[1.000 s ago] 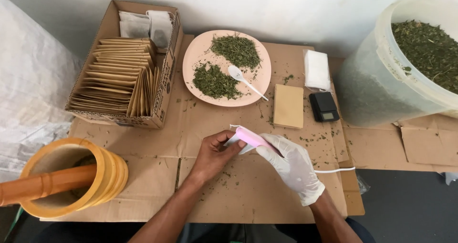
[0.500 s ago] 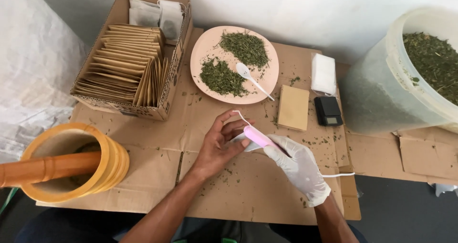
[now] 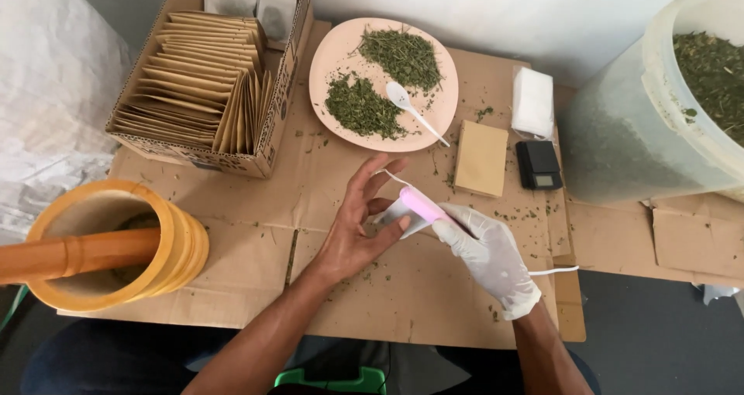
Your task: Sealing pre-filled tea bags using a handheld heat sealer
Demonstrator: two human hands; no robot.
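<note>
Small white paper sachet [image 3: 397, 211] sitting between both hands, just above the cardboard-covered tabletop [image 3: 434, 302], near its middle. Pinching that sachet with thumb and fingertips of the bare left hand [image 3: 358, 228], other fingers [image 3: 370, 176] spreading upward. Gripping a slim pink wand-shaped tool [image 3: 422, 206] in the white-gloved right hand [image 3: 487, 257], fingers curling shut around it, tip pressing against the sachet. Trailing a thin white cord [image 3: 552, 272] from behind the glove. Lying beyond: pale pink round plate [image 3: 335, 54] holding two heaps of dried green herb [image 3: 360, 108] and a white plastic spoon [image 3: 412, 110].
</note>
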